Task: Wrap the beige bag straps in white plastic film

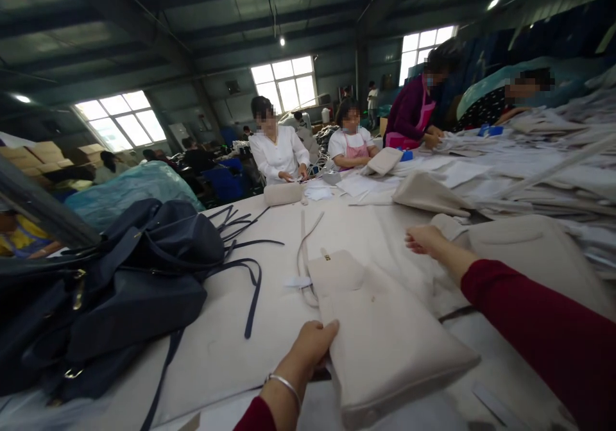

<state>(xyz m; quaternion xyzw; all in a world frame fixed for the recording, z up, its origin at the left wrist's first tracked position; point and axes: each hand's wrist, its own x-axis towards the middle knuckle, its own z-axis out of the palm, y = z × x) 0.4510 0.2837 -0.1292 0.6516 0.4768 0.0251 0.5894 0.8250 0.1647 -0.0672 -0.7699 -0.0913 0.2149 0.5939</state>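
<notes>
A flat beige bag (pixel 380 328) with a small gold clasp lies on the white table (pixel 216 347) in front of me. My left hand (pixel 310 347), with a silver bracelet on the wrist, grips the bag's near left edge. My right hand (pixel 423 240), in a dark red sleeve, reaches across to the right and rests on the pale material beside another beige bag (pixel 534 251). Thin beige straps (pixel 303 251) trail from the top of the bag I hold.
A heap of dark navy bags (pixel 120 290) with loose straps fills the left side of the table. Piles of pale cut pieces (pixel 543 168) cover the right. Several people sit or stand at the far end, working on beige bags.
</notes>
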